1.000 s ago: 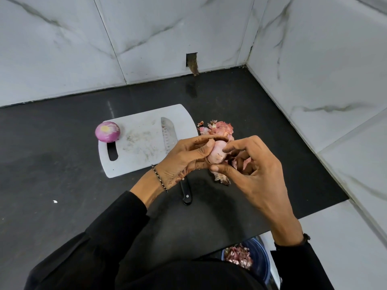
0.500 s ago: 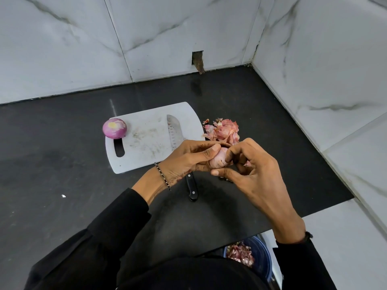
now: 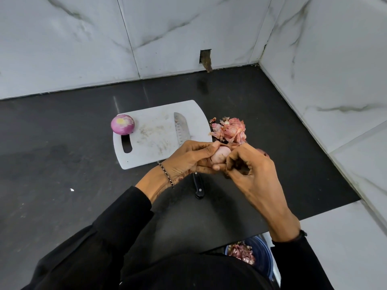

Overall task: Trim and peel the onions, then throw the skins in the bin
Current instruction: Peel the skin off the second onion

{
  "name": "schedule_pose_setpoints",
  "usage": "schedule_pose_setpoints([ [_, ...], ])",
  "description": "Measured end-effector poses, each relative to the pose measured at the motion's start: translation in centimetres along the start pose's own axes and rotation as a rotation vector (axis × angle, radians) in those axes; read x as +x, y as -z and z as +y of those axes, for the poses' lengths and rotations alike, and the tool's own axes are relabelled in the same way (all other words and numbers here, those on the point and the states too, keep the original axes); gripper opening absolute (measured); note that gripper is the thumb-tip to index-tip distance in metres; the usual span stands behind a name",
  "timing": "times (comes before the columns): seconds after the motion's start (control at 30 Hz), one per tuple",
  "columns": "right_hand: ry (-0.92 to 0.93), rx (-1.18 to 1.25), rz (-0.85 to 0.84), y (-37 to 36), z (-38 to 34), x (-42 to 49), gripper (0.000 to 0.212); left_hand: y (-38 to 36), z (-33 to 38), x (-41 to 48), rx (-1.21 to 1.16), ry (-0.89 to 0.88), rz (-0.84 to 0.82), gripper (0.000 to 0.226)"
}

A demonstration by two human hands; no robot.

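Both hands meet over the dark counter (image 3: 62, 164), just in front of the white cutting board (image 3: 155, 130). The left hand (image 3: 188, 158) wraps its fingers and thumb round a pale onion (image 3: 221, 154), cupping it from the left and from below. The right hand (image 3: 253, 174) has its fingers curled in against the onion's right side and pinches at its surface, though what lies between those fingertips is hidden. A second onion (image 3: 122, 127), purple and trimmed at the top, sits on the board's far left corner, just above the handle slot. A knife (image 3: 181, 128) lies with its blade on the board's right part and its black handle sticking out over the counter below the left hand. A heap of pink onion skins (image 3: 230, 130) lies on the counter just right of the board, beyond the hands. Below the counter's near edge stands a blue bin (image 3: 265, 260) with more skins inside.
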State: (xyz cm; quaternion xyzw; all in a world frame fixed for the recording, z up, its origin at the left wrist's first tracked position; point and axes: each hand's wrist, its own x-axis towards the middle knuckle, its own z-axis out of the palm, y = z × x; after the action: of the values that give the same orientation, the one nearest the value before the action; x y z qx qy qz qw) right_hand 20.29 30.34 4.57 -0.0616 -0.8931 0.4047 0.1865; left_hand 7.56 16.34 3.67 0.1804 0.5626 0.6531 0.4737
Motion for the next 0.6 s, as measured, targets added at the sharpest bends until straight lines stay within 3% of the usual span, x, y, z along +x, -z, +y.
schedule_pose_setpoints([
  [0.33,0.011,0.018,0.104,0.8,-1.2,1.4,0.042,0.1,0.4,0.0,-0.182,-0.073,0.063,0.032],
  [0.6,0.036,0.055,0.218,0.2,-1.2,0.6,0.034,0.5,0.6,0.0,-0.191,-0.1,0.015,0.037],
])
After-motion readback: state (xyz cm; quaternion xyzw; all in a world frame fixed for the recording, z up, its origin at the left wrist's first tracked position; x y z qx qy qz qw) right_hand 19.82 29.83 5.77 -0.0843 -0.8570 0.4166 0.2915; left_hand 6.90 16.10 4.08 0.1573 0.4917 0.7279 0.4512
